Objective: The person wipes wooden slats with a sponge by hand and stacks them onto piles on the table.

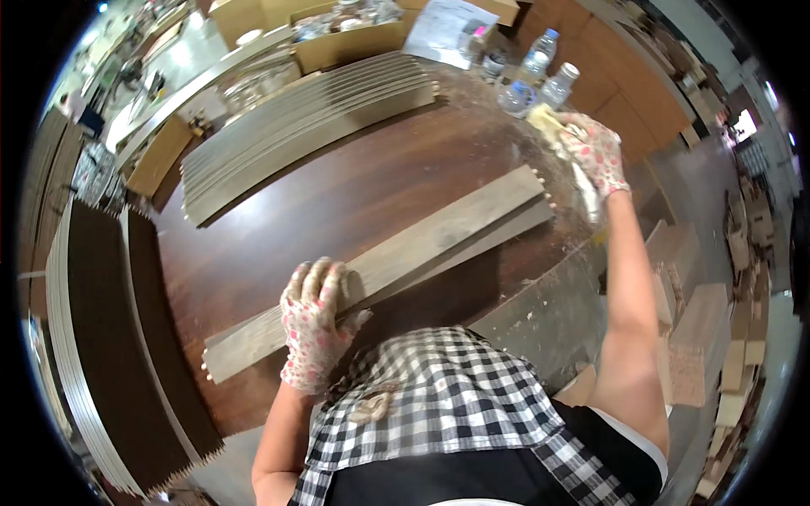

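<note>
On the brown tabletop (270,253), a long narrow grey board (447,221) lies aslant, with small pale pegs at its ends. A second grey board (506,234) shows partly beneath it, slightly turned. My left hand (312,329), in a white glove with a pink pattern, grips the upper board toward its left end, fingers across the top and thumb at the near edge. Out at the far right, my right hand (599,152), in a matching glove, is closed on a pale yellow cloth (547,123). Its fingertips are partly hidden by the cloth.
A row of stacked grey boards (312,135) lies along the far side. More boards (93,337) stand at the left. Clear plastic bottles (540,55), a paper sheet (447,32) and a cardboard box (350,49) sit at the back. Cardboard pieces (696,337) lie at the right.
</note>
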Motion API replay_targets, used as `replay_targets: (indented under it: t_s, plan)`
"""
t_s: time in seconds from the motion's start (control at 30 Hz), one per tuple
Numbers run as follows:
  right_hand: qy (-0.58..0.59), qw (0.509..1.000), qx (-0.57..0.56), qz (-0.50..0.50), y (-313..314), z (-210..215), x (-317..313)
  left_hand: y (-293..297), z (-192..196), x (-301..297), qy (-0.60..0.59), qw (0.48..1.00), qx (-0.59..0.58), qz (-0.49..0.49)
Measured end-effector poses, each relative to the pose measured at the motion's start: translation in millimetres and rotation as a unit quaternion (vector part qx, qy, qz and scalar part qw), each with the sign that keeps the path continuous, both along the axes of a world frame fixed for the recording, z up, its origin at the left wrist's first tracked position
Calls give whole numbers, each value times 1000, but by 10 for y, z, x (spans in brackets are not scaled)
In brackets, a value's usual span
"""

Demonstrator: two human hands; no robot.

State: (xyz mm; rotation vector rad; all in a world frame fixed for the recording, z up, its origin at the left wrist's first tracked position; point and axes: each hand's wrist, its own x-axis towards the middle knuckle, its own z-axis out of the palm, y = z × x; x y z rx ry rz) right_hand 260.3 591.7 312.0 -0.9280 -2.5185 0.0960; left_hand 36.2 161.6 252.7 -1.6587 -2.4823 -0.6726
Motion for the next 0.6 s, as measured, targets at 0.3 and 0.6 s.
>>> replay_targets:
  t_s: [0.3, 0.6]
  plan:
    - [377, 827, -417, 8, -619, -94, 118, 107, -136, -176, -25, 997, -48, -47]
    - [227, 931, -134, 252, -1529, -414, -266, 205, -71, -23, -64, 996, -55, -24]
